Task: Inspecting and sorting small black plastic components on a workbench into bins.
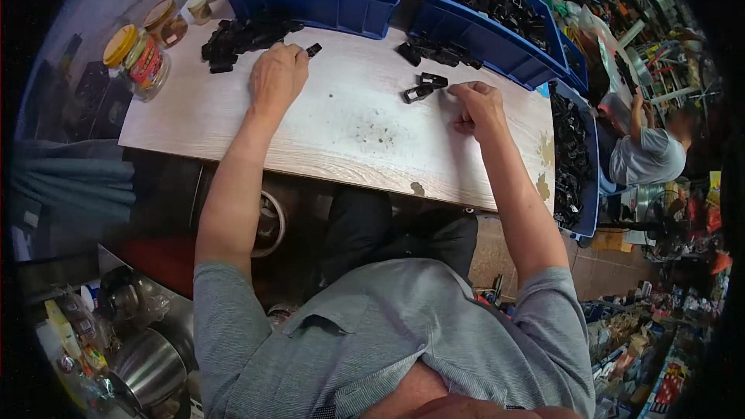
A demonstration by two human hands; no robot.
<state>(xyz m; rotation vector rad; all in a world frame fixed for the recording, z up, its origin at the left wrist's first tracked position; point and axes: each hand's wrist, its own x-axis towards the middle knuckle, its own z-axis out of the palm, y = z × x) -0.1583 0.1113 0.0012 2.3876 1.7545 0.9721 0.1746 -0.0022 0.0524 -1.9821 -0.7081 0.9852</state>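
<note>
Across the pale tabletop [334,136], small black pieces [424,91] that look light, stiff and easy to pinch

At the far left of the surface, a heap of black parts [247,37] lies loose, and the left hand [278,77] rests against its near right side, fingers curled downward. One single black piece [313,50] sits just beyond those fingertips; whether they pinch it or only lie next to it, I cannot tell. Toward the right, the right hand [483,107] is bent, thumb and forefinger drawn close together right beside the small black pieces, a pair lying near each other. Whether the fingertips grip the nearer edge is too small to make out. Behind the pair, a short row of black parts [442,53] lies along the foot of a blue bin [489,37] full of similar ones.

Judging by looks, these are moulded plastic or thin metal: light, rigid, unlikely to bend under a gentle squeeze. The pair seem open-framed, with pale gaps showing through, so the slim side walls would be the likeliest weak spot if pressed hard. Smooth dark faces may slip a little under dry fingers. A sensible hold is thumb and forefinger across the two outer long sides, near the middle, leaving the open ends free. Parts in the heap overlap and could snag on one another, so lifting one from the edge seems safer than pulling from the centre
</note>
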